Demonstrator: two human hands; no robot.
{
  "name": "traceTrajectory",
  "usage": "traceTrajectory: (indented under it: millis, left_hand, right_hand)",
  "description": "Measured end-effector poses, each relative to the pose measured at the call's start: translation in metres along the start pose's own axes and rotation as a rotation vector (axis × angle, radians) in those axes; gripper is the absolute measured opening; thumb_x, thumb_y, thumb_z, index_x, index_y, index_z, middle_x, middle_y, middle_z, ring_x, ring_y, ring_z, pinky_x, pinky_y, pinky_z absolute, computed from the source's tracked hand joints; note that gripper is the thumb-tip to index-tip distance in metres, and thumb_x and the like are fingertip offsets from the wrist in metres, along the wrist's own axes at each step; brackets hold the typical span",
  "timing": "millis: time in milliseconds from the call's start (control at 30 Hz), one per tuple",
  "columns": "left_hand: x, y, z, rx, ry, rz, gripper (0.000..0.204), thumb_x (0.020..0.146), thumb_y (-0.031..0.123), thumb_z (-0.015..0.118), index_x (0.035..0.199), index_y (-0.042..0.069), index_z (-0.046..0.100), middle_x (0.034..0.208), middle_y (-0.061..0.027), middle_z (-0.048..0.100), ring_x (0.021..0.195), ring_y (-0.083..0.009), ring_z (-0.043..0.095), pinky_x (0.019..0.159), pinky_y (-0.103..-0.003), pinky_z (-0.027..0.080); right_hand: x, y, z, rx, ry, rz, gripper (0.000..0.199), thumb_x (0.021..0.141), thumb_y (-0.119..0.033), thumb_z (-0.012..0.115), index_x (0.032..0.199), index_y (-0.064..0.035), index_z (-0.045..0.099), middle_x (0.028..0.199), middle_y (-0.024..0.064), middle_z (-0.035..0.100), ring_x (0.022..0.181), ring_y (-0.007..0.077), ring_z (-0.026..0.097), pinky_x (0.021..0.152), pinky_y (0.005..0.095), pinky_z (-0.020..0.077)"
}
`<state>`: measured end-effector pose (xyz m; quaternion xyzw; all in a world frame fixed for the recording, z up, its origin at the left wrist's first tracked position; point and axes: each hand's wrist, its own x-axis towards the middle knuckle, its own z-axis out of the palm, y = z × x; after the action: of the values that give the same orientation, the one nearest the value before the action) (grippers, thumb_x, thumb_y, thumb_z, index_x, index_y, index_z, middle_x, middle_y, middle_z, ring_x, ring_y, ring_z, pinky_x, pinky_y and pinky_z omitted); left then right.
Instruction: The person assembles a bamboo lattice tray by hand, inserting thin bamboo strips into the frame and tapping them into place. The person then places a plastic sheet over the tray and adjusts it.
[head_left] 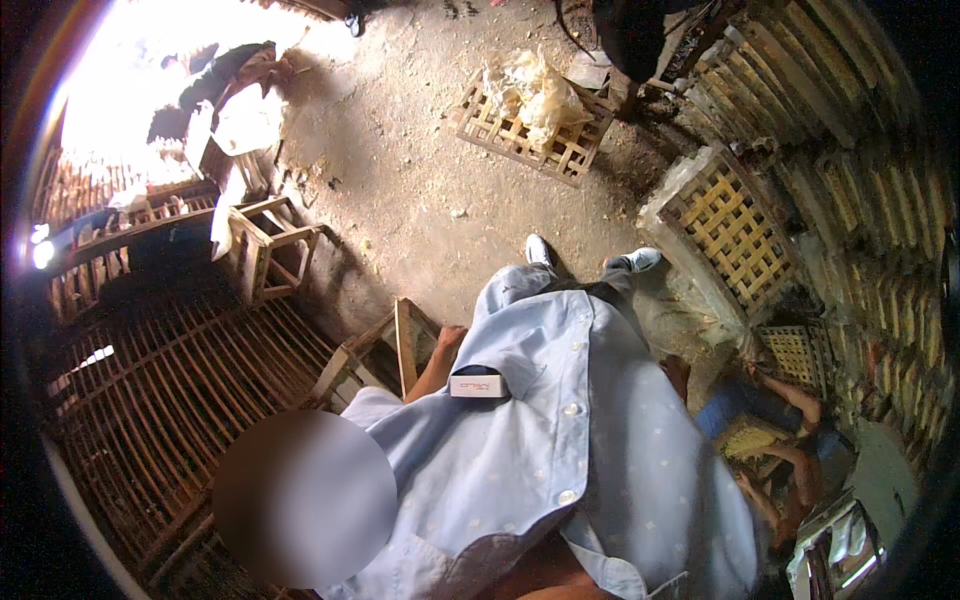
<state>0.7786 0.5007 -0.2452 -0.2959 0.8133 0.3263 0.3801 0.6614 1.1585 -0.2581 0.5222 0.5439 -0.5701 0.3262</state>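
Observation:
My left hand (452,338) hangs beside my light blue shirt (640,450), near the upright of a wooden frame (404,345). Its fingers are turned down and mostly hidden, and nothing shows in it. On the other side, my right hand (675,373) is a dark, partly covered shape at the shirt's edge, and its fingers cannot be made out. A small white box (478,386) sticks out of my chest pocket. My shoes (540,252) stand on the dusty floor.
A woven crate with plastic (735,235) leans to the right; a lattice crate (540,140) bearing crumpled plastic lies ahead. Slatted bamboo (200,390) lines the left, beside a wooden stool (272,245). At right sits a person in blue shorts (725,405); another bends at the bright opening.

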Motion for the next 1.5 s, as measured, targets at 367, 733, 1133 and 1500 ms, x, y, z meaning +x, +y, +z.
traceTrajectory:
  millis: [367, 733, 1133, 1500]
  left_hand:
    - [0.038, 0.013, -0.070, -0.795, 0.040, -0.261, 0.045, 0.088, 0.031, 0.062, 0.127, 0.007, 0.062, 0.104, -0.0100, 0.067, 0.096, -0.0290, 0.067, 0.077, -0.046, 0.053]
    - [0.132, 0.067, -0.232, -0.859, 0.108, -0.231, 0.046, 0.095, 0.033, 0.061, 0.134, 0.009, 0.056, 0.114, -0.0097, 0.066, 0.097, -0.0228, 0.067, 0.072, -0.035, 0.053]
    - [0.403, 0.254, -0.296, -0.335, 0.014, 0.077, 0.072, 0.083, 0.052, 0.072, 0.129, -0.002, 0.058, 0.118, -0.0212, 0.066, 0.106, -0.0261, 0.065, 0.092, -0.037, 0.051]
    - [0.579, 0.437, -0.204, 0.029, 0.358, 0.245, 0.121, 0.065, 0.043, 0.087, 0.151, -0.002, 0.015, 0.143, -0.0312, 0.038, 0.131, -0.0485, 0.039, 0.096, -0.056, 0.048]
  right_hand:
    - [-0.060, -0.085, 0.152, -0.721, -0.025, -0.388, 0.020, 0.087, -0.018, 0.062, 0.095, -0.0019, 0.069, 0.087, 0.0131, 0.070, 0.072, 0.0236, 0.068, 0.057, 0.0384, 0.0549]
    - [0.066, -0.202, 0.308, -0.804, -0.099, -0.308, 0.030, 0.095, -0.026, 0.060, 0.116, -0.0055, 0.065, 0.098, 0.0076, 0.071, 0.084, 0.0199, 0.070, 0.065, 0.0389, 0.0552]
    - [0.189, -0.302, 0.477, -1.056, -0.141, -0.248, 0.045, 0.097, -0.025, 0.059, 0.135, -0.0028, 0.053, 0.106, 0.0099, 0.070, 0.090, 0.0194, 0.071, 0.062, 0.0341, 0.0556]
    - [0.362, -0.333, 0.551, -0.968, 0.048, -0.191, 0.084, 0.088, -0.039, 0.070, 0.149, -0.0002, 0.028, 0.149, 0.0228, 0.038, 0.129, 0.0386, 0.047, 0.091, 0.0491, 0.0542]
